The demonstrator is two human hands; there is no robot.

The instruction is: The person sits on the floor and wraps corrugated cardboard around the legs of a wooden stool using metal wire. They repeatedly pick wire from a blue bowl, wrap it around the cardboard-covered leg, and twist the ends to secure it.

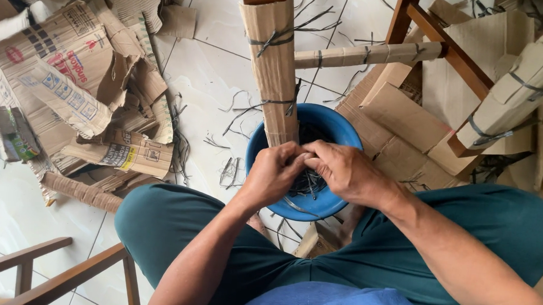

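Over the blue bowl [330, 127], the left hand [275, 174] and right hand [346, 172] are meeting fingertip to fingertip, pinching a thin dark strap piece [308, 155] between them, both wrists bending inward. The cardboard-wrapped chair leg [275, 73] is standing just beyond, touching the bowl's rim. Cardboard scraps [73, 83] are crowding the left; white floor tiles [211, 76] are lying open between.

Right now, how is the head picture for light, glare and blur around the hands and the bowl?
Head view: soft, even daylight with faint shadows only; mild sheen on the white floor tiles, no harsh glare; left hand and right hand sharp, no motion blur; blue bowl in focus, its inside dark, so the thin strips there are hard to separate; wide-angle lens bends the frame edges.
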